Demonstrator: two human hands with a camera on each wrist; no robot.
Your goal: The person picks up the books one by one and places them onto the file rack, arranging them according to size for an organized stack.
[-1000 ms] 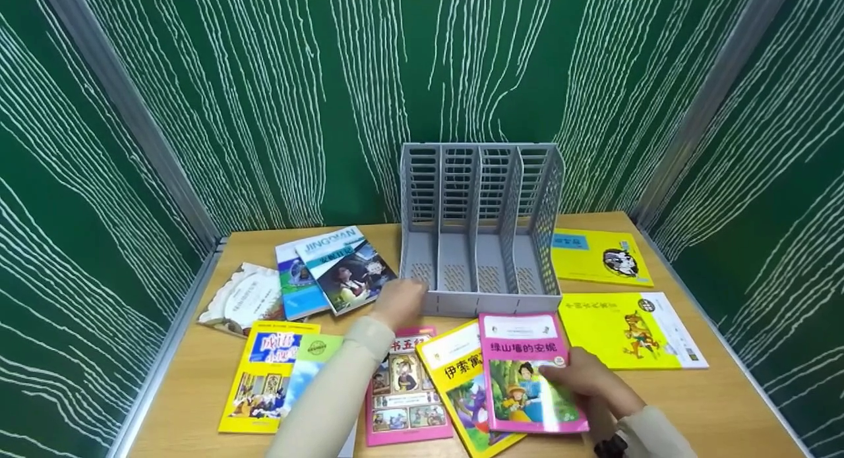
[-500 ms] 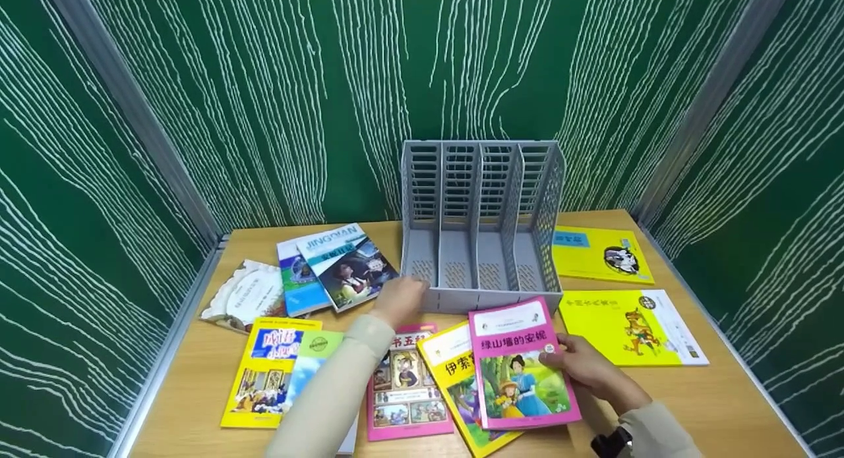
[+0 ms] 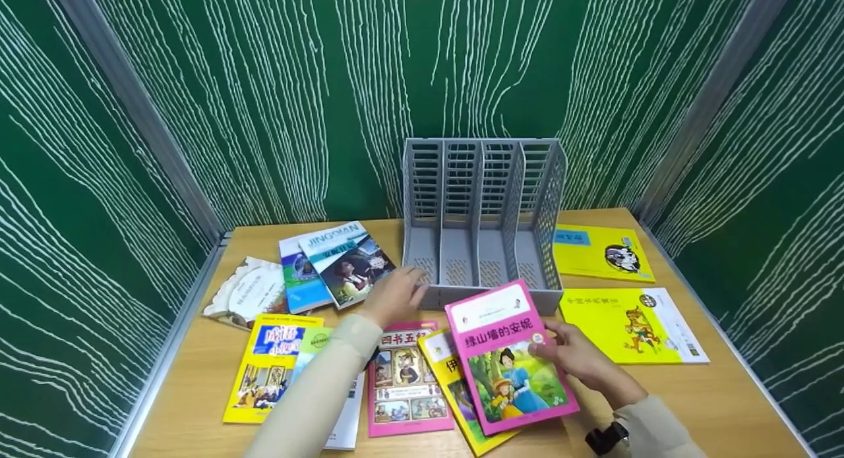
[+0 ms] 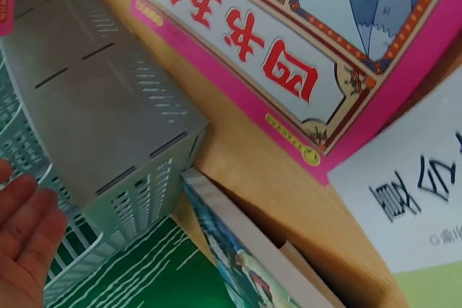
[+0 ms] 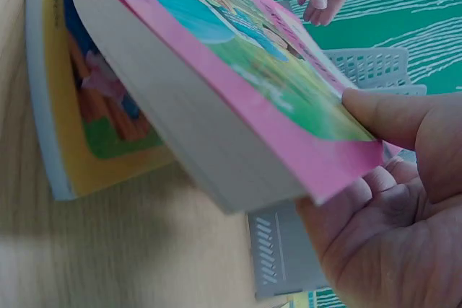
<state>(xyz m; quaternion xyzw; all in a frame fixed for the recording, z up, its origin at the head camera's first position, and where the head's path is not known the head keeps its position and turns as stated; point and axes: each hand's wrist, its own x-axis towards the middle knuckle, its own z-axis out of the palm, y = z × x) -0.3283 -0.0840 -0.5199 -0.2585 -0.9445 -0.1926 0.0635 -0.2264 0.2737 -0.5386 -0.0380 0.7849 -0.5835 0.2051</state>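
Observation:
My right hand (image 3: 583,359) grips a pink paperback book (image 3: 517,379) by its right edge, thumb on the cover and fingers underneath. The right wrist view shows that book (image 5: 289,128) raised at an angle over a yellow book (image 5: 123,149). In the head view the yellow book (image 3: 461,405) is partly covered by it. My left hand (image 3: 395,293) is at the front left corner of a grey four-slot file rack (image 3: 440,298), fingers loosely extended and holding nothing. In the left wrist view its fingers (image 4: 25,221) show beside the rack (image 4: 108,106).
Another pink book (image 3: 410,395) lies below my left forearm. Left of it are a yellow book (image 3: 264,379) and a partly hidden green-and-white one (image 3: 343,418). Two blue-toned books (image 3: 356,267) and a white scalloped book (image 3: 254,293) lie farther back. Two yellow books (image 3: 613,326) lie right.
The pink book in my right hand has moved left and tilted anticlockwise, lifting toward the rack. My left hand's fingers have loosened at the rack's corner.

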